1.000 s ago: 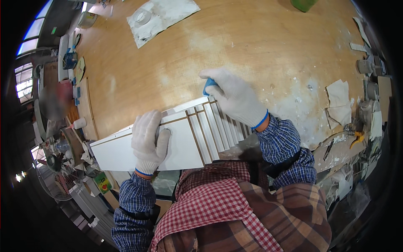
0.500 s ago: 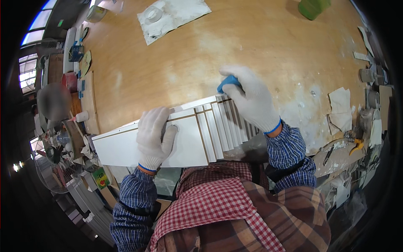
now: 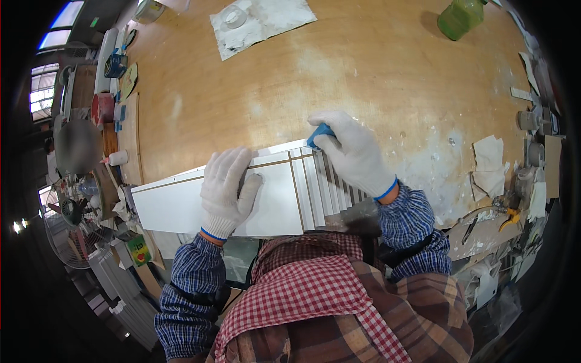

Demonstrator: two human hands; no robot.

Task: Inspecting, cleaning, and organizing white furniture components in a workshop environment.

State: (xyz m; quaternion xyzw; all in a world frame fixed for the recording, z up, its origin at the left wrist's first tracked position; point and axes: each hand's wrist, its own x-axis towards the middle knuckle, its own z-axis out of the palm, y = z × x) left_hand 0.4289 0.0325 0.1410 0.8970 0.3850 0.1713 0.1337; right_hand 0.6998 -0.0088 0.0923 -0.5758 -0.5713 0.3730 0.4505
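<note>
1. The panels [image 3: 275,202] lie just below the centre of the frame, at the near edge of the desk [image 3: 242,112], sloping up slightly from left to right.
2. They look stiff and flat, probably moderate in weight singly but heavy as a stack; the smooth faces may slide over one another, and the corners would likely chip if knocked. The best hold seems to be a flat palm on the top face, or both long edges.
3. They are white, with thin brown lines along the upper long edge and across the right end, where the stack fans out in narrow steps.
4. The left hand [image 3: 227,193], in a white glove, rests spread on the top panel, thumb apart from the fingers.
5. The right hand [image 3: 357,154], gloved too, pinches a blue block [image 3: 321,134] between thumb and fingers at the stack's upper right corner. The block seems light; whether it is firm or spongy, I cannot tell.
6. Farther out, stained paper [image 3: 275,27] lies at upper centre, a green container [image 3: 459,21] at upper right.
</note>
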